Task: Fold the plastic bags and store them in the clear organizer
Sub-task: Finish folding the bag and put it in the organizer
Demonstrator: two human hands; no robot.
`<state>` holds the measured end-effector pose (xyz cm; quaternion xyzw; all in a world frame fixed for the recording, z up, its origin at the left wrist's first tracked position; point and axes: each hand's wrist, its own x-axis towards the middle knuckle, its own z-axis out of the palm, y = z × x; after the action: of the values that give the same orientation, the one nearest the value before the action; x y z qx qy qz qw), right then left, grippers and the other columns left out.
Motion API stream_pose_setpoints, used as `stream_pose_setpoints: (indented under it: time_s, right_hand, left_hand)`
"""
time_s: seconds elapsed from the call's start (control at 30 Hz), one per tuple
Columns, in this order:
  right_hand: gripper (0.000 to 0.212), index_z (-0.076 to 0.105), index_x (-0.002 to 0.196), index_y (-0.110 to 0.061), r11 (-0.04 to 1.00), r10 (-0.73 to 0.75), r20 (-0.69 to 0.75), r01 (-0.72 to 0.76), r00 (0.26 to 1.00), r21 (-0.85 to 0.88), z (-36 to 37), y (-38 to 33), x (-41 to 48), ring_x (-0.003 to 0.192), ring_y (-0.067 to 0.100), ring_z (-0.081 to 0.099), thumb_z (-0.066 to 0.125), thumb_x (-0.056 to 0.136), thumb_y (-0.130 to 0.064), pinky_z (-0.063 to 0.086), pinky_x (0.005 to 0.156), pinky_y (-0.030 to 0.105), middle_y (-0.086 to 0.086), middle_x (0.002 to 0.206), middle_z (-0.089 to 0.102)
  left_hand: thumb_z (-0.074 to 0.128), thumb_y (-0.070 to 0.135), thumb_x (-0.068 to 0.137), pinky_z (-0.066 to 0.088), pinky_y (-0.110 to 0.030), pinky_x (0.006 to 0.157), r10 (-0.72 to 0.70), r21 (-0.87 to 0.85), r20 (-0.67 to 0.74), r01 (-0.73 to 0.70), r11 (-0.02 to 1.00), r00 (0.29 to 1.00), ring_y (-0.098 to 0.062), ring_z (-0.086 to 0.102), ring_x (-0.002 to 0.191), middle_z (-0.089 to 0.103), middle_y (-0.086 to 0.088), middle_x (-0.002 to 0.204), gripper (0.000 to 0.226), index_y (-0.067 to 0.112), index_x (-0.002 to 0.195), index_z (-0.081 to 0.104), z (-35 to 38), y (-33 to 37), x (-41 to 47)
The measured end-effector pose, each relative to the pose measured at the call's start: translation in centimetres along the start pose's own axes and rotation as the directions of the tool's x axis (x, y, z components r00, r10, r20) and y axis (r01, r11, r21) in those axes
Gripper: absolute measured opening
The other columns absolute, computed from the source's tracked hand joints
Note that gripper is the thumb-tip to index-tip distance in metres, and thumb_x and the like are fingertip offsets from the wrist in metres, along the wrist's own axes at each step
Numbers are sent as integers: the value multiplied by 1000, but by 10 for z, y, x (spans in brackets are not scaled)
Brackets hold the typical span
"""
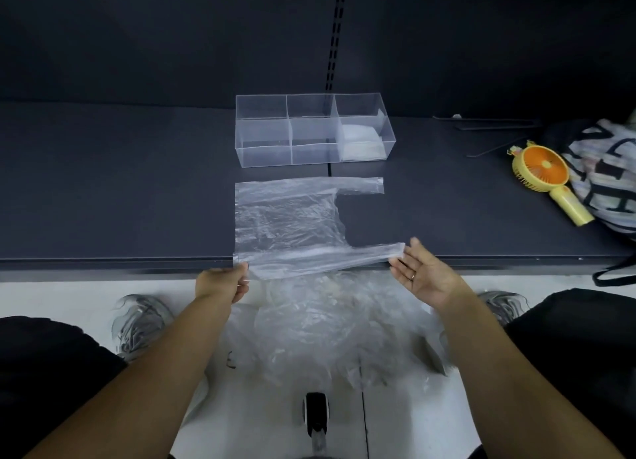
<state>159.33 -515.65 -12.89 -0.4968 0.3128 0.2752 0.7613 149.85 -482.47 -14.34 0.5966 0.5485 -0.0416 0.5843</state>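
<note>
A clear plastic bag [287,217] lies flat on the dark shelf [120,183], its two handles pointing right. My left hand [223,285] pinches the bag's near left corner at the shelf edge. My right hand [425,274] is palm up with straight fingers, its fingertips touching the end of the near handle. The clear organizer [265,131] stands just behind the bag, with several compartments. Folded bags [361,143] fill its right compartment. A heap of loose clear bags [330,328] lies on the white floor between my knees.
A yellow and orange handheld fan [547,180] lies on the shelf at the right, next to a black and white patterned bag [605,176]. Thin black rods [495,128] lie behind it. My grey shoes [141,321] stand on the floor below the shelf edge.
</note>
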Motion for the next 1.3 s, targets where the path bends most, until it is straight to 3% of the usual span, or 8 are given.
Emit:
stream_pose_setpoints:
  time_s: [0.27, 0.5, 0.7, 0.8, 0.9, 1.07, 1.17, 1.3]
  right_hand:
    - [11, 70, 86, -9, 868, -373, -256, 238, 892, -435, 17, -3, 7, 53, 9, 58, 74, 79, -1, 49, 52, 13, 2, 60, 66]
    - [11, 72, 92, -8, 688, -513, -140, 308, 847, -658, 20, -13, 8, 67, 6, 61, 66, 85, 0, 47, 59, 4, 0, 76, 68]
    - [19, 62, 99, -5, 327, -626, -104, 140, 773, -935, 8, -13, 14, 90, 30, 58, 43, 94, -4, 44, 75, 34, 10, 98, 63]
    - [24, 57, 104, -2, 318, -661, -230, -10, 714, -948, 2, -9, 13, 98, 41, 58, 46, 98, -22, 40, 75, 37, 21, 103, 64]
    - [24, 56, 107, -4, 343, -728, -325, -90, 603, -935, 21, -4, 10, 105, 43, 56, 49, 96, -24, 42, 87, 46, 22, 110, 62]
    - [24, 67, 107, -6, -11, -862, 126, 230, 491, -973, 113, 29, 18, 105, 41, 53, 54, 86, -6, 40, 89, 45, 22, 115, 57]
    - [39, 53, 132, -6, -233, -648, 476, 441, 594, -867, 182, 66, 29, 134, 33, 37, 49, 94, -12, 23, 116, 41, 16, 146, 42]
    - [53, 19, 152, -15, -370, -387, 607, 485, 695, -792, 229, 101, 51, 149, 18, 0, 27, 103, -34, -11, 118, 34, 4, 162, 9]
  left_hand:
    - [69, 23, 88, 45, -21, 51, 95, 106, -16, -93, 990, 995, -13, 57, 53, 61, -4, 61, 25, 11, 67, 62, 0, 2, -5]
    - [66, 23, 90, 42, -18, 47, 238, 206, -2, -233, 951, 971, -14, 51, 49, 57, -2, 56, 24, 7, 73, 67, -3, 5, -5]
    - [65, 37, 89, 47, -28, 65, 254, 404, -4, -231, 885, 967, -28, 65, 67, 65, -9, 62, 36, 11, 63, 63, -9, -2, -2]
    - [56, 44, 92, 46, -36, 73, 332, 567, -66, -238, 789, 941, -38, 63, 87, 69, -19, 82, 45, 6, 72, 66, -14, -1, 1]
    - [53, 36, 95, 41, -42, 75, 554, 567, -204, -364, 739, 807, -42, 57, 93, 62, -22, 95, 36, 2, 89, 61, -8, 5, 0]
    - [52, 6, 92, 38, -49, 92, 867, 662, -18, -644, 384, 498, -43, 52, 109, 57, -25, 115, 21, 0, 110, 62, 16, 29, 11]
    - [34, 19, 102, 7, -41, 119, 789, 731, 318, -666, 149, 526, -27, 19, 146, 29, -13, 155, 46, 3, 145, 35, 32, 46, 35]
    - [20, 36, 101, -9, -41, 118, 634, 846, 450, -528, -76, 629, -17, -15, 147, -14, -2, 161, 64, 13, 151, -12, 32, 38, 72]
